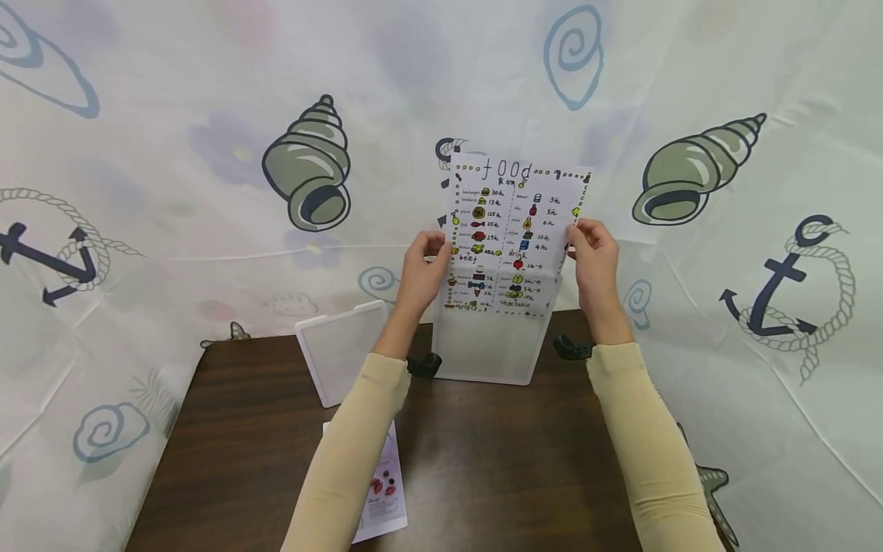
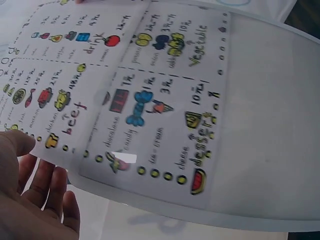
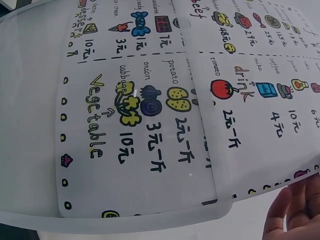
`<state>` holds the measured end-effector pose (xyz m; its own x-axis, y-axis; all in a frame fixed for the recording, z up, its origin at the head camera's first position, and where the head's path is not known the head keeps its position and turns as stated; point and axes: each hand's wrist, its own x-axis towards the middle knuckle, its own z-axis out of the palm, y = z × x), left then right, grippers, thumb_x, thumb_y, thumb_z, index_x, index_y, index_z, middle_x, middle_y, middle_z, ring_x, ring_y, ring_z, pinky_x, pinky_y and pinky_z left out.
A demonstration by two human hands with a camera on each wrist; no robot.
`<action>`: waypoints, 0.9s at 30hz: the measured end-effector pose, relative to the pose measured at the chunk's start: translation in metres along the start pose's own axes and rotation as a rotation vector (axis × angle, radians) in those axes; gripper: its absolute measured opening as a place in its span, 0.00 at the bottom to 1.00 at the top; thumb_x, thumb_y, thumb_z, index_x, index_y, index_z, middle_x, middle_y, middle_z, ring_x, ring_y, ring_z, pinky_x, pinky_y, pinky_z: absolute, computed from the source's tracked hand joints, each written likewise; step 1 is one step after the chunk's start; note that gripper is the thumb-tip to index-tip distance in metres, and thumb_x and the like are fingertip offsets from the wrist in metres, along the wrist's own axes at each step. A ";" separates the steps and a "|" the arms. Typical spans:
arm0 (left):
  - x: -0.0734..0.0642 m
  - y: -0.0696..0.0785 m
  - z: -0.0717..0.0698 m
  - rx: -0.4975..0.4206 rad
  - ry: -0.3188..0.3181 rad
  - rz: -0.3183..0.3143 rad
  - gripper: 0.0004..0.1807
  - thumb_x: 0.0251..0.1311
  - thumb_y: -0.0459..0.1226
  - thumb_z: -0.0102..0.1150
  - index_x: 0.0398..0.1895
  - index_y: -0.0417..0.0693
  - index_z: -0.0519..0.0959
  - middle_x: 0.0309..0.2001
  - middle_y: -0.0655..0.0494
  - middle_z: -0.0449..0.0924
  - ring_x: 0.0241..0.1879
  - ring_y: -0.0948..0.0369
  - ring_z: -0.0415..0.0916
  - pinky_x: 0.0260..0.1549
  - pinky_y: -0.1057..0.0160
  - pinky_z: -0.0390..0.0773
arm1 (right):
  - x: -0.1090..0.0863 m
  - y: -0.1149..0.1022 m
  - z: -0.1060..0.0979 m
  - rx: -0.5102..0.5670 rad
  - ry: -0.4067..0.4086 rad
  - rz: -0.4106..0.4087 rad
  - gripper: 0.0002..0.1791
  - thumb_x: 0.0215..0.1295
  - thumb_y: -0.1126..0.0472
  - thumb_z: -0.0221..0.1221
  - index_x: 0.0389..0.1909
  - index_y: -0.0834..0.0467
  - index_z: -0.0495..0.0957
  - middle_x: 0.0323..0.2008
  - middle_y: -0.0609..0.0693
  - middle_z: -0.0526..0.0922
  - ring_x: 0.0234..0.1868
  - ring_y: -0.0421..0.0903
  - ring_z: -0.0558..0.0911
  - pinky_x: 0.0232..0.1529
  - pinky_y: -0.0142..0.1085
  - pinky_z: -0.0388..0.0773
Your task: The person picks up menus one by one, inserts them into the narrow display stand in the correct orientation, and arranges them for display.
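A white handwritten menu sheet (image 1: 510, 230), headed "food" with small coloured drawings and prices, is held upright in front of me. My left hand (image 1: 422, 268) pinches its left edge, thumb on the printed side. At the right edge my right hand (image 1: 596, 257) pinches it at about the same height. The sheet's lower part sits inside a clear sleeve with a white rim (image 1: 483, 379), whose bottom half shows bare and translucent. In the left wrist view the sleeve's edge crosses the sheet above the dessert drawings (image 2: 150, 105). Vegetable drawings (image 3: 127, 105) show through it in the right wrist view.
A second white-rimmed translucent panel (image 1: 345, 349) leans at the left, by the table's back edge. A printed leaflet with red fruit pictures (image 1: 386, 491) lies on the dark wooden table (image 1: 497, 468), partly under my left forearm. A patterned cloth (image 1: 441, 69) hangs behind.
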<state>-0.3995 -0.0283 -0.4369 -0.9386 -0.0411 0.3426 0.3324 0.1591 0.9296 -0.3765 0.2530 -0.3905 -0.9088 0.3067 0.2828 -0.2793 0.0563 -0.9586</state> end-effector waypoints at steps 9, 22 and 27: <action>0.002 0.008 0.002 -0.041 0.039 0.032 0.13 0.80 0.42 0.58 0.56 0.44 0.80 0.48 0.50 0.81 0.50 0.58 0.77 0.48 0.62 0.77 | 0.001 0.008 0.001 -0.024 -0.005 0.007 0.13 0.81 0.51 0.60 0.56 0.54 0.82 0.54 0.45 0.84 0.56 0.44 0.79 0.62 0.43 0.74; -0.002 0.001 0.003 -0.044 0.029 0.020 0.12 0.80 0.41 0.58 0.54 0.42 0.81 0.47 0.50 0.81 0.48 0.59 0.77 0.47 0.63 0.76 | 0.001 0.008 -0.002 -0.006 -0.011 0.002 0.14 0.81 0.49 0.60 0.55 0.53 0.82 0.55 0.46 0.83 0.58 0.45 0.78 0.65 0.47 0.72; -0.003 -0.001 0.004 -0.041 0.033 0.022 0.12 0.80 0.40 0.58 0.53 0.40 0.81 0.46 0.49 0.81 0.47 0.60 0.77 0.46 0.64 0.76 | 0.002 0.003 -0.001 0.009 -0.008 -0.011 0.14 0.81 0.49 0.60 0.56 0.52 0.82 0.54 0.46 0.83 0.58 0.45 0.79 0.63 0.45 0.73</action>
<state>-0.3970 -0.0247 -0.4392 -0.9276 -0.0702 0.3670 0.3574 0.1194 0.9263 -0.3790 0.2553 -0.3927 -0.9079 0.2989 0.2939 -0.2923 0.0510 -0.9550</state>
